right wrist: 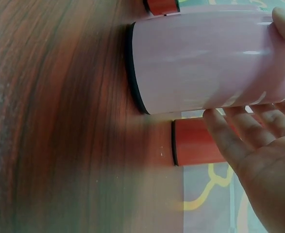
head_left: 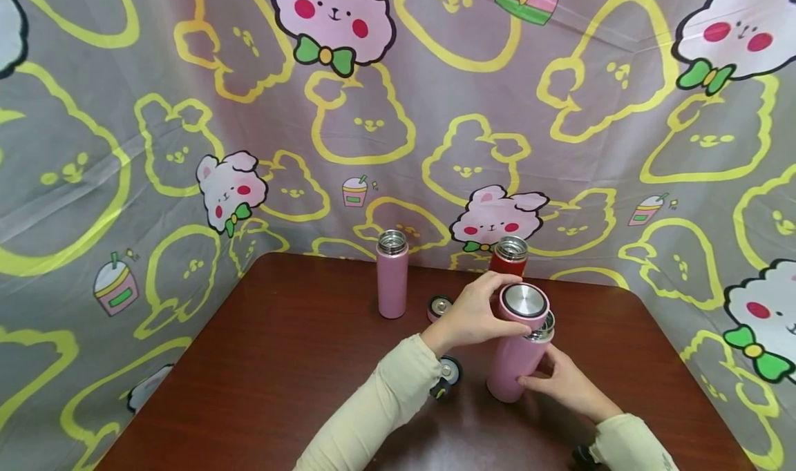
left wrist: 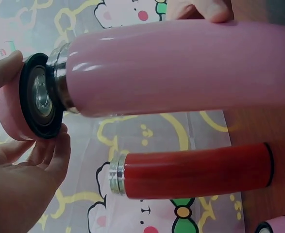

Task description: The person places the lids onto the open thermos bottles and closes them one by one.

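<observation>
My left hand (head_left: 480,312) pinches a pink lid (head_left: 524,301) between thumb and fingers, its metal-topped face turned up in the head view. The lid is right at the steel mouth of a pink thermos bottle (head_left: 517,360), tilted against it in the left wrist view, with the threaded neck (left wrist: 60,77) partly showing. My right hand (head_left: 569,382) holds the bottle's body low down, the thumb on one side and the fingers on the other. In the right wrist view its fingers (right wrist: 239,131) lie along the pink wall, above the black base ring (right wrist: 135,68).
A lidless red thermos bottle (head_left: 508,257) stands behind my left hand. Another open pink bottle (head_left: 392,277) is at the back, left of it. On the brown table (head_left: 280,360) lie a pink lid (head_left: 440,306) and another lid (head_left: 450,370) near my left forearm. A patterned cloth (head_left: 373,181) hangs behind.
</observation>
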The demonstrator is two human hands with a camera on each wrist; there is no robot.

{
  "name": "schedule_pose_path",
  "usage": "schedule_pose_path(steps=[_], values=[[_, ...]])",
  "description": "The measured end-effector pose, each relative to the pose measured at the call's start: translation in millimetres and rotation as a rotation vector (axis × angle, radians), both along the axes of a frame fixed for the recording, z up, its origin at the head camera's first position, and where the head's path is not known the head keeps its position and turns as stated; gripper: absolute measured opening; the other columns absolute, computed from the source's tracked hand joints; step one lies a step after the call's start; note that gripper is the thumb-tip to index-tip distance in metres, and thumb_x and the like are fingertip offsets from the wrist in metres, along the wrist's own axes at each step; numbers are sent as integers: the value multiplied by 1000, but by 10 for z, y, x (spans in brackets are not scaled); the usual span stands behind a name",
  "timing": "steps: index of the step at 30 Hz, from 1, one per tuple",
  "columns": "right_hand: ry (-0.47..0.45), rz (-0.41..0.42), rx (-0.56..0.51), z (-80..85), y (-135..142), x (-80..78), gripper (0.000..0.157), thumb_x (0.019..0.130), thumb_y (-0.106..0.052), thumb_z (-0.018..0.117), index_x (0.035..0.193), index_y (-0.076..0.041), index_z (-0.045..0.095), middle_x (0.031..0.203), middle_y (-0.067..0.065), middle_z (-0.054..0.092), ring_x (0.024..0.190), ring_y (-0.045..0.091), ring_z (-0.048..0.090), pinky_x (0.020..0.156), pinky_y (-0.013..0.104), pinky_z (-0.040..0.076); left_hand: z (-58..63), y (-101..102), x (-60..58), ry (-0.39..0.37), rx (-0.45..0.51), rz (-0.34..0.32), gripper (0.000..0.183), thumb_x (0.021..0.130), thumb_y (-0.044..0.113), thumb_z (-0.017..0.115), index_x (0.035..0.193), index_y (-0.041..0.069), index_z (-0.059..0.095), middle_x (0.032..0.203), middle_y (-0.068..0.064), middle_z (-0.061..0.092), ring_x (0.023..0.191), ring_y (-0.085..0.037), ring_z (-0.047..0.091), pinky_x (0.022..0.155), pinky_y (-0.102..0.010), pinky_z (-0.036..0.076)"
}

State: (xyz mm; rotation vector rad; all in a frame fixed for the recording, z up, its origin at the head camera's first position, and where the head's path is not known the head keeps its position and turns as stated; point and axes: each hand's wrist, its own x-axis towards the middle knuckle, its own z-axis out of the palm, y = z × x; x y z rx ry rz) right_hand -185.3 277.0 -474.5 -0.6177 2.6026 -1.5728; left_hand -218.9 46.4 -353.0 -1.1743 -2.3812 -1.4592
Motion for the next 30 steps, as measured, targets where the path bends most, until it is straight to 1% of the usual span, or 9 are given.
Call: schedule_pose_path(steps=[6, 13, 18, 30], values=[[-34, 10, -2, -9, 19, 16, 69, 80, -15, 76, 137, -3, 38, 126, 18, 53, 105, 7, 57, 83, 26, 49, -54, 81, 17, -17, -10, -10, 66, 72, 28, 82, 128, 10, 53, 118, 3, 53, 104, -2, 49, 87, -16, 42], [0, 7, -5, -29, 27, 4, 68, 79, -14, 77, 135, -2, 39, 124, 18, 54, 104, 6, 58, 82, 26, 50, -56, 125, 5, -23, -1, -23, 66, 73, 27, 82, 129, 11, 52, 119, 2, 53, 104, -1, 49, 86, -15, 42], [6, 1, 1, -37, 24, -17, 68, 79, -14, 77, 135, -2, 40, 124, 18, 54, 103, 6, 58, 82, 26, 50, -53, 159, -3, -23, -5, -35, 68, 73, 27, 82, 131, 11, 52, 119, 3, 52, 103, 0, 48, 85, -14, 42], [7, 5, -4, -11, 2, -3, 69, 79, -12, 77, 136, -1, 40, 125, 17, 54, 104, 5, 57, 82, 27, 50, -90, 181, -17, -106, 39, -56, 69, 73, 27, 82, 132, 13, 50, 120, 6, 54, 103, 0, 51, 86, -17, 44]])
